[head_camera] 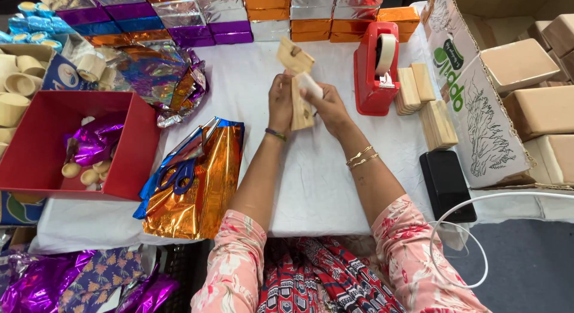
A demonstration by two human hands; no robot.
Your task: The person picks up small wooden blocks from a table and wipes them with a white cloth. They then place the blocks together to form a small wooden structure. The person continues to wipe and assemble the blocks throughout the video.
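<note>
At your far left a red box [128, 163] sits on the white tabletop [323, 181], with purple foil and a few small round wooden pieces [86, 172] inside it. Just to its right lies a sheet of orange foil [197, 193], and blue-handled scissors [179, 172] rest on top of it. In the middle, above the tabletop, your left hand [280, 107] grips a small wooden block [301, 110] upright, its fingers curled and pressed against the block's left side. Your right hand [327, 107] meets it from the other side, its fingers pinching a pale strip at the block's top; whether that strip is tape you cannot tell. A second wooden piece [293, 56] sticks up just above the two hands. Further right stands a red tape dispenser [373, 71], then stacks of wooden blocks [427, 104], and a black phone [447, 184] near the tabletop's edge.
</note>
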